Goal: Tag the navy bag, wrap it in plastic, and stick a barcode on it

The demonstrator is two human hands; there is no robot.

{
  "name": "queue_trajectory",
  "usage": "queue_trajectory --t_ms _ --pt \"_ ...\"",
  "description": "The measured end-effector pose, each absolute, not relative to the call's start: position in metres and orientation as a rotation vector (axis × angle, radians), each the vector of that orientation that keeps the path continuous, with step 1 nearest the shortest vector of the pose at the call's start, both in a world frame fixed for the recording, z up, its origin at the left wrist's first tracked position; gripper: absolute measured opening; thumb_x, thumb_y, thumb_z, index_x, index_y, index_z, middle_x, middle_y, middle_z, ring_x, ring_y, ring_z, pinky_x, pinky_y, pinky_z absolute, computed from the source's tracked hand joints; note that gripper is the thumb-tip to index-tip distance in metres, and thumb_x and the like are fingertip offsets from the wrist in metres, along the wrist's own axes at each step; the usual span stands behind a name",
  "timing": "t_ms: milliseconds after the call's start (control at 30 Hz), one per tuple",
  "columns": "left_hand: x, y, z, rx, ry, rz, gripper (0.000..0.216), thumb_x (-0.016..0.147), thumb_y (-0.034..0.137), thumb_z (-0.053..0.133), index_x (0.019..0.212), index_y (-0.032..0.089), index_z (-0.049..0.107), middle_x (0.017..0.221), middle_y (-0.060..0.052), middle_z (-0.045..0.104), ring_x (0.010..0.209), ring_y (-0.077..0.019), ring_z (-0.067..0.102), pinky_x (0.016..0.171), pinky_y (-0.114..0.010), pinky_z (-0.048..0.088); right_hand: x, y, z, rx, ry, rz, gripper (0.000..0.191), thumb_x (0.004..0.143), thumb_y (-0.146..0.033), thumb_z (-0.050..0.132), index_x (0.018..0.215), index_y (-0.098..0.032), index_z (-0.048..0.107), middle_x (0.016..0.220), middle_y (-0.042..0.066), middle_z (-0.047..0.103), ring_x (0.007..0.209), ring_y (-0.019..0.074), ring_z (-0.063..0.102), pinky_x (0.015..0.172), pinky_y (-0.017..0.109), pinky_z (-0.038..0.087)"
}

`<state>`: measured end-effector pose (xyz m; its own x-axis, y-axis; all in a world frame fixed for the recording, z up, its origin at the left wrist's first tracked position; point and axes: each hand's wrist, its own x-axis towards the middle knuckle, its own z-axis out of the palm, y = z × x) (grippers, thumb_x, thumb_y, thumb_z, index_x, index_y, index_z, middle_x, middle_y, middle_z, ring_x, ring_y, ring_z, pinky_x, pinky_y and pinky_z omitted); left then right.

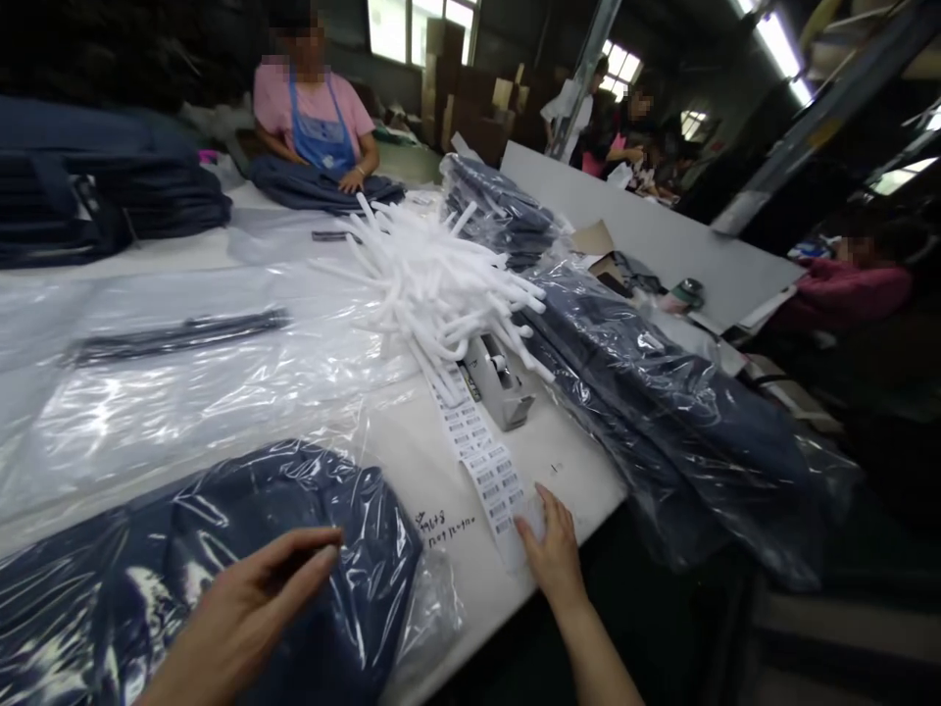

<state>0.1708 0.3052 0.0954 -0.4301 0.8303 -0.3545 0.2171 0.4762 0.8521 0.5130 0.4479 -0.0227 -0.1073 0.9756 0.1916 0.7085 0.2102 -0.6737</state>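
Near the white table's front edge, our right hand [555,549] pinched the near end of the long white barcode-label strip [481,456], which ran away toward the grey dispenser [504,384]. Our left hand [246,613] hovered loosely open, holding nothing, over the navy garment in clear plastic [242,520], left of the strip.

The right hand [555,554] presses on a strip of barcode labels [485,466] while the left hand [242,613] hovers over a bagged dark garment [147,579] on the table [456,588].

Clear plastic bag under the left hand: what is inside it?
Inside the clear plastic bag lies a folded dark navy garment. The left hand covers part of it, and glare hides details, so its type cannot be told.
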Motion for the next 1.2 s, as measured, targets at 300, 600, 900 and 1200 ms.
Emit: queue_trajectory --t_ms 300,600,900,1200 --pt "0.335 0.404 0.049 0.226 1.249 0.946 0.052 0.075 0.046 0.073 0.109 0.009 0.063 0.105 -0.016 0.067 0.086 -0.0215 0.065 0.077 -0.031 0.051 0.496 0.448 0.023 -1.396 -1.220 1.578 0.079 0.072 -0.026 0.066 0.140 -0.021 0.024 0.085 0.000 0.068 0.078 0.0211 0.067 0.075 0.037 0.052" --pt "0.332 0.409 0.040 0.228 1.186 1.091 0.038 0.076 0.043 0.071 0.097 0.011 0.068 0.085 -0.011 0.071 0.069 -0.0200 0.064 0.064 -0.028 0.050 0.487 0.440 0.063 -1.304 -1.931 0.729 0.034 0.075 -0.021 0.070 0.108 -0.028 0.066 0.120 0.008 0.060 0.113 0.0273 0.054 0.098 0.048 0.044" --pt "0.333 0.411 0.029 0.328 1.207 1.204 0.056 0.065 0.059 0.071 0.092 0.010 0.069 0.088 -0.009 0.069 0.077 -0.0188 0.058 0.066 -0.025 0.043 0.473 0.450 0.054 -0.993 -2.395 0.336 0.019 0.078 -0.016 0.072 0.095 -0.023 0.067 0.096 0.003 0.071 0.104 0.0243 0.059 0.093 0.045 0.043" --pt "0.331 0.423 0.032 0.395 1.361 1.125 0.045 0.075 0.047 0.054 0.094 0.008 0.068 0.087 -0.013 0.070 0.076 -0.0236 0.063 0.068 -0.032 0.047 0.478 0.442 0.061 -0.614 -2.346 -0.058 0.019 0.082 -0.006 0.062 0.091 -0.022 0.064 0.093 0.001 0.072 0.098 0.0205 0.062 0.098 0.043 0.041"
